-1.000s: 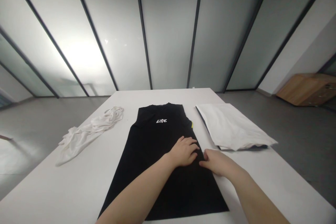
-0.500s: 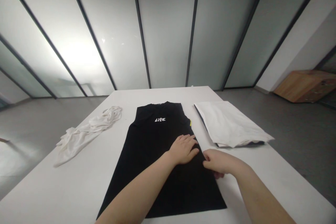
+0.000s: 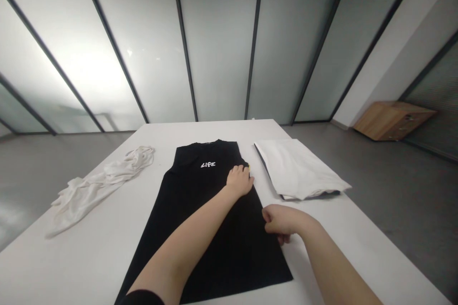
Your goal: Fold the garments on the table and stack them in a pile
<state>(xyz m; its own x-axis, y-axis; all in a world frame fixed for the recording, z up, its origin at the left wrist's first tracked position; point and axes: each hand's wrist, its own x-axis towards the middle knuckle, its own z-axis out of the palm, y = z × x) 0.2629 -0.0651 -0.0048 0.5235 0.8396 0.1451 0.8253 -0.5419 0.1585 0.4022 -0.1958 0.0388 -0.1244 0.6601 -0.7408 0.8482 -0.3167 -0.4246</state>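
A black sleeveless shirt [image 3: 214,228] lies flat with its neckline away from me, small white lettering [image 3: 208,165] across its chest. My left hand [image 3: 240,181] rests palm down on its right side below the armhole, fingers slightly bent on the cloth and thumb apart. It partly covers a small yellow tag at that edge. Lower down, my right hand [image 3: 286,221] is closed at the shirt's right side edge, thumb and index finger pinching the fabric there. My left forearm crosses over the shirt's lower part.
The shirt lies on a white table [image 3: 200,129]. To the left is a crumpled white garment [image 3: 107,178]. A folded white cloth [image 3: 296,167] with dark fabric beneath lies on the right. Beyond stand frosted glass panels [image 3: 218,43] and a wooden cabinet [image 3: 390,119].
My left hand has slid up the shirt's right edge toward the armhole and yellow tag. My right hand stays at the side edge. The whole view has shifted slightly.
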